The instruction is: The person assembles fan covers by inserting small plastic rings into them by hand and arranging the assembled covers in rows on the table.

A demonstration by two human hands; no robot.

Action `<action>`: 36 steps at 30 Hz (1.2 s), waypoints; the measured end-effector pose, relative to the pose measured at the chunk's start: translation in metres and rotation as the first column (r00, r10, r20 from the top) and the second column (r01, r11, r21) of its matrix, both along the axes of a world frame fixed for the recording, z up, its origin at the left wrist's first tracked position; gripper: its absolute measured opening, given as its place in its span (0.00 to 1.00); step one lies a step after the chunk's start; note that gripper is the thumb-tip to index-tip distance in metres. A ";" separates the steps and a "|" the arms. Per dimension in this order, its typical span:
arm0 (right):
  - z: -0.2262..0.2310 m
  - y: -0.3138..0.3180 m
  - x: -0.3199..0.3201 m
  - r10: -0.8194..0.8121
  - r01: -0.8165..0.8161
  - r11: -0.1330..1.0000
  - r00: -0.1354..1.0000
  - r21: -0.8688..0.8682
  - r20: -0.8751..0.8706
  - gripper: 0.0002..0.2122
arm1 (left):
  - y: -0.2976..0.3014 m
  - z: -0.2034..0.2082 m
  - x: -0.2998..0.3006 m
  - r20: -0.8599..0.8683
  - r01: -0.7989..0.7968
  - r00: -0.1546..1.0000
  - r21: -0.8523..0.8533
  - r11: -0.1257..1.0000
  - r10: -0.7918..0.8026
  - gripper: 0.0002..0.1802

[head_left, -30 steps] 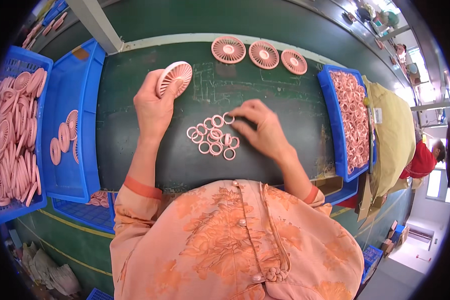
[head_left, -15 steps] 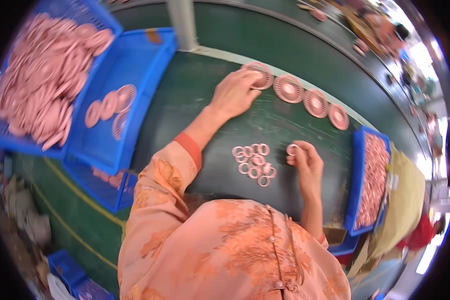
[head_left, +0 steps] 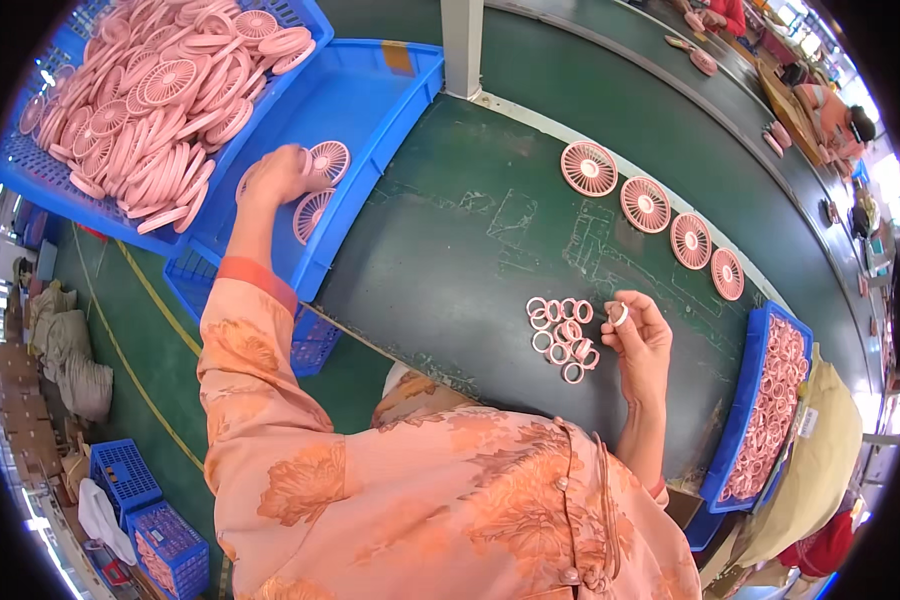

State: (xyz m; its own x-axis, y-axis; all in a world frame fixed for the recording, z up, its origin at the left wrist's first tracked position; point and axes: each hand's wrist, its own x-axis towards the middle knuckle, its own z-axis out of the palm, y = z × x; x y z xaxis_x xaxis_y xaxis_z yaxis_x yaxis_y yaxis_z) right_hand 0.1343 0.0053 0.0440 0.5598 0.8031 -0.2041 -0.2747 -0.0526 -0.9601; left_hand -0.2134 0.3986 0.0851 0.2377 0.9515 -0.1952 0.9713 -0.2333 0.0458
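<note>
At upper left, the left hand [head_left: 280,176] was beside slatted discs [head_left: 328,161] in the blue tray [head_left: 315,100]; I could not tell whether its grip had closed. Right of centre, the right hand [head_left: 644,350] had its grip pinched on a pink ring [head_left: 619,315] above the table [head_left: 430,290]. Rim handling seemed safest.

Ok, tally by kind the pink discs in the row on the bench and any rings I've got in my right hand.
Pink discs in the row: 4
Pink ring visible in right hand: 1
Total: 5
</note>
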 end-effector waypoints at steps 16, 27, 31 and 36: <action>0.014 0.016 -0.014 0.107 -0.067 0.980 0.970 0.186 -0.216 0.11 | -0.157 0.014 0.109 0.980 0.245 -0.068 -0.163 0.956 0.185 0.17; 0.012 0.010 -0.014 0.002 0.018 0.987 0.992 0.161 -0.123 0.09 | -0.247 -0.035 0.175 0.756 0.627 -0.108 -0.453 0.634 0.646 0.19; 0.009 0.010 -0.014 -0.002 0.011 0.993 0.997 0.121 -0.076 0.09 | -0.244 -0.035 0.174 0.761 0.621 -0.094 -0.459 0.635 0.642 0.18; 0.008 0.015 -0.016 0.023 -0.003 0.989 0.991 0.151 -0.130 0.10 | -0.245 -0.035 0.172 0.762 0.616 -0.106 -0.454 0.644 0.639 0.18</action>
State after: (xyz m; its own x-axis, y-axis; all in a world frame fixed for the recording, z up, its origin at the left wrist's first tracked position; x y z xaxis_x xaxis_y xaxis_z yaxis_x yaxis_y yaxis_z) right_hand 0.1188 0.0198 0.0519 0.5253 0.8373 -0.1516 -0.3990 0.0851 -0.9130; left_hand -0.0417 0.1540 0.0501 0.7135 0.6820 -0.1607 -0.2820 0.4895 0.8252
